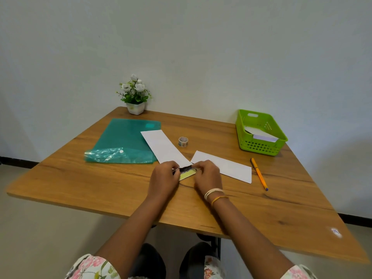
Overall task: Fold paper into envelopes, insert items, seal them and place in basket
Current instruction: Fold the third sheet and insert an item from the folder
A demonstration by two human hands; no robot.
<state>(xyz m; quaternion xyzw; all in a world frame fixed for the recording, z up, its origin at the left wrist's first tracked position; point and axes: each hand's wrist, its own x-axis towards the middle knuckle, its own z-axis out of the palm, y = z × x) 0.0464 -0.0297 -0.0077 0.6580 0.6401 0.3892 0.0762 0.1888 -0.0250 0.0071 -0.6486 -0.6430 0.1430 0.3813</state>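
Note:
My left hand (164,178) and my right hand (207,176) meet over the table's middle, both pinching a small black and yellow-green card (187,172) held between their fingertips. Just beyond the hands lie two folded white paper strips: one (161,147) runs toward the back left, the other (225,166) lies to the right. A roll of patterned tape (183,141) stands behind them. The green basket (244,135) at the back right holds white envelopes (261,134).
A teal plastic folder (124,141) lies at the left with its flap open. An orange pen (259,173) rests right of the paper. A small potted plant (135,97) stands at the back edge against the wall. The wooden table (80,184) ends near my knees.

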